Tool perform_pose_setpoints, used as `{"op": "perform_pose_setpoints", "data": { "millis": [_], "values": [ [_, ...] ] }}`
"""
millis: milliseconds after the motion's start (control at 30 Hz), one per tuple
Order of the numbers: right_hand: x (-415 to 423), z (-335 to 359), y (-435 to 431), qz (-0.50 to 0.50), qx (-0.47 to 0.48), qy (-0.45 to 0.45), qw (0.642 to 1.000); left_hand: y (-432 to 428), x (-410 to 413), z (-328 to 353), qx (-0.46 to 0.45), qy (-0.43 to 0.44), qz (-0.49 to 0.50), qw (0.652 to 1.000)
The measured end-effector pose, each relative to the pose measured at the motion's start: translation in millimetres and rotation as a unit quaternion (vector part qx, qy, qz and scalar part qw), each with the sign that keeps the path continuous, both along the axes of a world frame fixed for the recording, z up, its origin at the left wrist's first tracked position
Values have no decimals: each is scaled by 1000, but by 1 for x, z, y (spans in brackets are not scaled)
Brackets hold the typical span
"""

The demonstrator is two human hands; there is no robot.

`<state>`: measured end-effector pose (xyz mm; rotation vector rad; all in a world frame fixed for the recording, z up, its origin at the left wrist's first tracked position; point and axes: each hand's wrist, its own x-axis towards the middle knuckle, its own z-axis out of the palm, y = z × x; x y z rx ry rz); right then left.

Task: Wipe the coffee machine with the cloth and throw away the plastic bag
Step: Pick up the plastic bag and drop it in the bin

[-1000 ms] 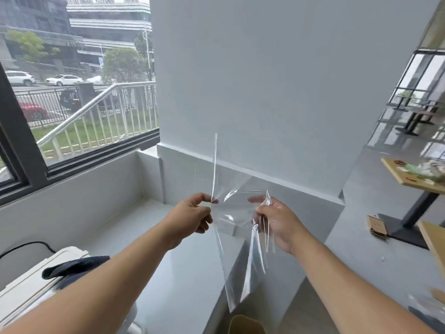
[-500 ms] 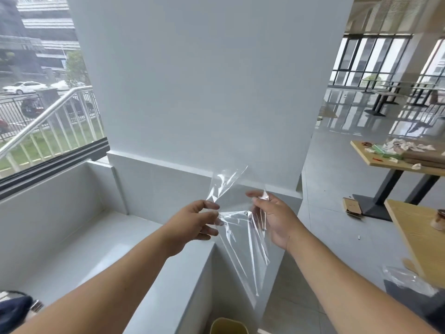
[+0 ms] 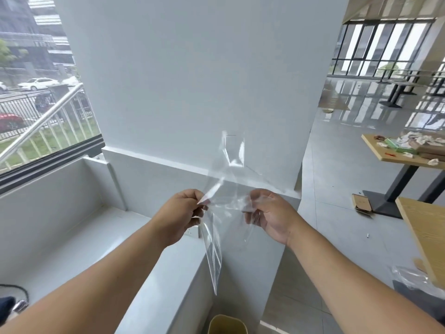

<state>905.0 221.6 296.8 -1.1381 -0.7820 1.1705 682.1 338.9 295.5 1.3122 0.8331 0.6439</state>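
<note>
Between my two hands, out over the corner of the white ledge (image 3: 168, 273), hangs the thin clear plastic bag (image 3: 224, 200). My left hand (image 3: 183, 213) pinches one crumpled edge between the thumb and curled fingers. My right hand (image 3: 267, 213) has its fingers curled round the opposite side, with film draped across them. One flap stands up above my hands and a long pointed tail dangles below them, touching nothing. Beneath it, at the bottom edge of view, sits the round yellowish bin (image 3: 227, 324), only its rim showing.

I judge the bag to weigh almost nothing: limp, slick, likely to cling to my skin and to drift on the air rather than fall straight. It would go better gathered into a tight wad in one fist, so I would take hold at the bunched middle between my hands, not at the loose tail, which would slip through. A tear would do no harm here. No coffee machine shows.
</note>
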Motion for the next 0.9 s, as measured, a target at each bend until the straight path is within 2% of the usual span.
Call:
{"op": "perform_pose_setpoints", "data": {
  "millis": [200, 300, 367, 500, 600, 700, 833, 900],
  "values": [
    [-9, -6, -8, 40, 9, -146, 988, -4, -16, -2, -1, 13, -19, 1000],
    [-11, -9, -8, 33, -21, -230, 972, -3, -21, -5, -16, 16, -27, 999],
    [-11, -12, -8, 44, -43, -278, 958, -5, -24, -5, 11, 39, -34, 999],
    [-10, -19, -6, 70, -65, -270, 958, -9, -26, -16, 129, 98, -12, 987],
    [-13, -30, -3, 64, -83, -289, 952, -9, -25, -26, 168, 129, -5, 977],
    [-23, -47, 0, 77, -116, -408, 902, -11, -23, -39, 201, 163, -15, 966],
    [-40, -76, 9, 56, -102, -587, 801, -13, -17, -64, 260, 219, -11, 940],
    [-47, -88, 10, 40, -88, -626, 774, -14, -17, -78, 290, 251, -4, 924]
  ]
}}
